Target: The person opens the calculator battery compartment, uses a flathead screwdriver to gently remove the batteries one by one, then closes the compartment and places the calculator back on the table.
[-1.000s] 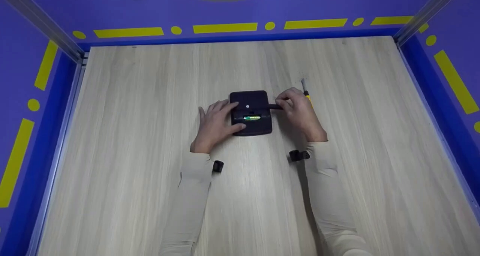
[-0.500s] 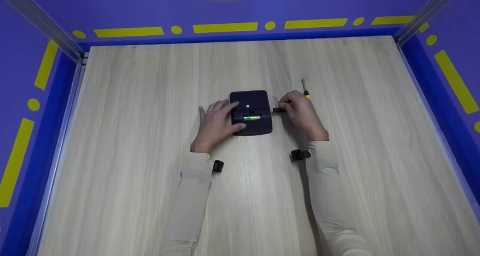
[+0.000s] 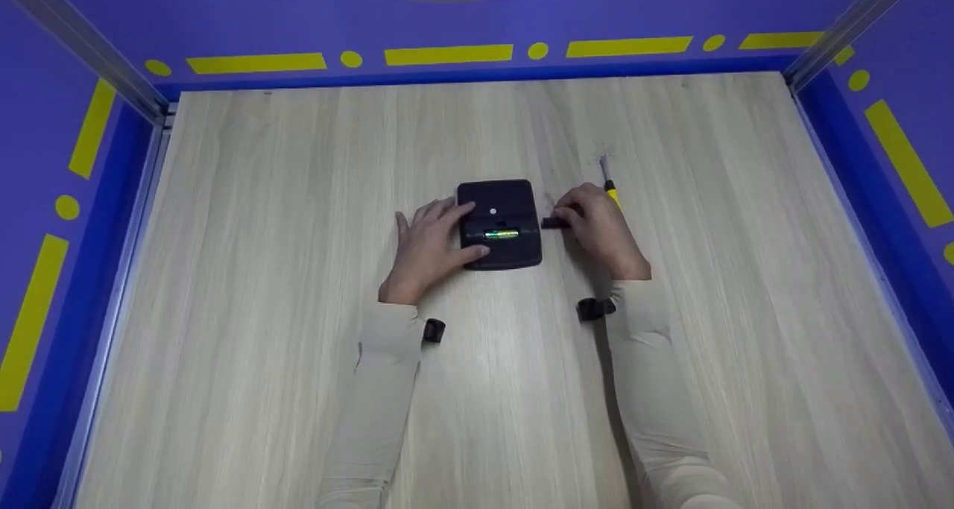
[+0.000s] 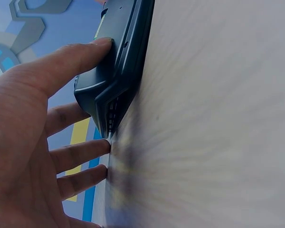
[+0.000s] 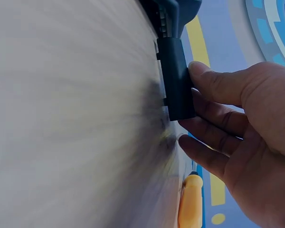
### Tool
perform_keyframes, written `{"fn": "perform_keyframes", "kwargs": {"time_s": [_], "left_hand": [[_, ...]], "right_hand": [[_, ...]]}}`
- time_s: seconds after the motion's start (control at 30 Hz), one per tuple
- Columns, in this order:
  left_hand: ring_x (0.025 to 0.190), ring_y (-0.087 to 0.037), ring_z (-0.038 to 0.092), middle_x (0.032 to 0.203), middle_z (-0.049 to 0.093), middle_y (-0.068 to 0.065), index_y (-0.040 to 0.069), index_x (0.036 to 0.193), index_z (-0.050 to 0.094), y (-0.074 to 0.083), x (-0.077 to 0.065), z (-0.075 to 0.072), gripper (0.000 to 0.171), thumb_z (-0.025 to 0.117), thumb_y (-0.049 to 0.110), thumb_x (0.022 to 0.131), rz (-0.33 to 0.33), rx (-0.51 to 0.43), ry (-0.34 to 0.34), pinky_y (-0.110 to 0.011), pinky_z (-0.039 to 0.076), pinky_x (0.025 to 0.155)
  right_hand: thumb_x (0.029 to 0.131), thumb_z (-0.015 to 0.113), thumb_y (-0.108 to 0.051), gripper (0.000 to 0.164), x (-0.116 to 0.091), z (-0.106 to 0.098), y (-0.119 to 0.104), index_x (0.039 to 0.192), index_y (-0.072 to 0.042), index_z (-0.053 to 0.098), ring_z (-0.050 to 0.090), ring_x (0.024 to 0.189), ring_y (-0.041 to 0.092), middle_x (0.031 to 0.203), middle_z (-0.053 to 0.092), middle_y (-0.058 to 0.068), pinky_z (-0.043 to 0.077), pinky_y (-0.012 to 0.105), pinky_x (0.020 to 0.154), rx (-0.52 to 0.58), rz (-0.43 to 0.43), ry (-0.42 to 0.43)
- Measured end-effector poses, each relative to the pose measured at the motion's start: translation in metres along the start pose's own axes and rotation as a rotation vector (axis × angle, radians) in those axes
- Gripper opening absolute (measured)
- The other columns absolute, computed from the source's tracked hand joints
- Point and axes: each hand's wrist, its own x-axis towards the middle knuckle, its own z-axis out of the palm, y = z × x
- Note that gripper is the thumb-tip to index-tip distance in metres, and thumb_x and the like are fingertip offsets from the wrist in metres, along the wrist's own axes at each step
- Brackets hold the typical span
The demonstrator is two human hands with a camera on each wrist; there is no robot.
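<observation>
A black device [image 3: 507, 196], shaped like a desk calculator, lies face down with its battery slot uncovered and a green battery [image 3: 501, 234] in it. My left hand [image 3: 425, 254] rests on its left side, thumb and forefinger spread over the back. In the left wrist view, that hand's fingers [image 4: 80, 156] reach out fairly straight beside the casing. Just right of the device, my right hand [image 3: 596, 226] pinches a black battery cover [image 5: 176, 78] between thumb and fingers. Small tabs show along the cover's edge, on the tabletop side in the right wrist view.
A screwdriver [image 3: 612, 194] with a yellow handle lies on the wooden table [image 3: 298, 196], beyond and partly behind my right hand. Dark specks [image 3: 605, 152] are scattered around its tip. Blue-purple walls [image 3: 447, 24] with yellow markings border the table.
My right hand has shifted the battery cover slightly right and toward me, opening a small gap from the device. My left hand and the device stay put.
</observation>
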Motion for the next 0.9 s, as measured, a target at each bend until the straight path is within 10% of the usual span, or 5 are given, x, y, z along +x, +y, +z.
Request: {"fn": "perform_keyframes", "kwargs": {"time_s": [0.9], "left_hand": [[0.154,-0.036,0.033,0.165,0.044,-0.012,0.021,0.157,0.056,0.0006,0.0008,0.0017,0.079,0.084,0.05,0.089,-0.002,0.005,0.016,-0.075,0.001,0.122]], "right_hand": [[0.101,0.074,-0.008,0.007,0.0019,0.0047,-0.0006,0.103,-0.003,0.079,0.062,0.105,0.027,0.105,0.069,0.011,0.051,0.041,0.094,-0.045,0.01,0.018]]}}
